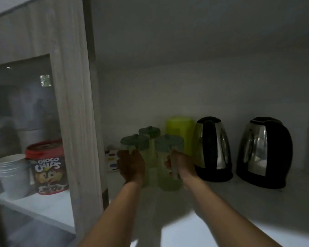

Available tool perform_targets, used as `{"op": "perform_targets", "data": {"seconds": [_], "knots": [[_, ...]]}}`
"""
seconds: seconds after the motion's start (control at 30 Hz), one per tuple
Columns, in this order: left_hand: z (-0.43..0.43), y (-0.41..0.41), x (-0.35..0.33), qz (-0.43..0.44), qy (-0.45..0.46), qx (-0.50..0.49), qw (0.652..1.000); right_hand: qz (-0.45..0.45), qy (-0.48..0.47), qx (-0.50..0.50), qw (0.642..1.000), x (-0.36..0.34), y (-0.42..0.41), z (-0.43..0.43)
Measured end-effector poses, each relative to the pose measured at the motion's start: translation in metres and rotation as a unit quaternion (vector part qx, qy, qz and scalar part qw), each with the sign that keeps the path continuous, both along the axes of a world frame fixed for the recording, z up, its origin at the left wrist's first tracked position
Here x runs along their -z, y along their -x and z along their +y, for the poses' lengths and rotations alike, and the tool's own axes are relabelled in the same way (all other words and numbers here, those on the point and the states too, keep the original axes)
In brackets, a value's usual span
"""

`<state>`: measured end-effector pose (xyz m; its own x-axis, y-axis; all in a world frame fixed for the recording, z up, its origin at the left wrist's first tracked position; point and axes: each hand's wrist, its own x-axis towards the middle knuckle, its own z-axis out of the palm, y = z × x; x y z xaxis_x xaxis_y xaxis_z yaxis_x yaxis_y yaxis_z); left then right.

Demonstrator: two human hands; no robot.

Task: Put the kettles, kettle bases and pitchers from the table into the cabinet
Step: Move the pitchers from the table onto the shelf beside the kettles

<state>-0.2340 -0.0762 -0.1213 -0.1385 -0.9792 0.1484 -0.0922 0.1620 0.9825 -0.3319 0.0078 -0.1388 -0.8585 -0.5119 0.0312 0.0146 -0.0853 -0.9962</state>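
Note:
Both my arms reach into the dim cabinet. My left hand [131, 166] wraps a clear pitcher with a green lid [134, 142] at the left. My right hand [181, 164] grips the handle of a second green-lidded pitcher [168, 157] that stands on the shelf [239, 202]. A third green-lidded pitcher [149, 132] stands behind them, and a taller yellow-green pitcher [179, 127] is at the back. Two steel-and-black kettles [212, 148] [265, 151] sit on their black bases to the right.
A wooden cabinet post [75, 113] stands left of my arms. Behind a glass door at the left are a Choco Chips tub [46, 166] and stacked white cups [12, 173]. A small box with coloured dots [111, 159] sits behind my left hand.

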Motion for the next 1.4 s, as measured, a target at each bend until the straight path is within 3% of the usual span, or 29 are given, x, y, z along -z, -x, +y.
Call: {"op": "perform_targets", "data": {"seconds": [0.2,0.53,0.8,1.07,1.4], "knots": [[-0.022,0.027,0.003,0.003,0.014,-0.041,0.999,0.005,0.003,-0.015,1.000,0.003,0.037,-0.022],[-0.007,0.019,0.014,-0.005,0.001,-0.017,1.000,0.050,-0.067,-0.012,0.996,0.012,0.051,-0.011],[0.050,-0.042,0.019,-0.127,0.027,0.049,0.990,0.089,-0.198,0.047,0.975,0.020,-0.019,0.054],[0.122,-0.214,0.015,-0.130,0.132,0.070,0.980,0.161,-0.133,0.056,0.976,0.019,-0.197,0.115],[0.090,-0.552,0.009,-0.142,0.089,-0.180,0.969,0.244,-0.079,-0.200,0.946,-0.001,-0.507,0.036]]}}
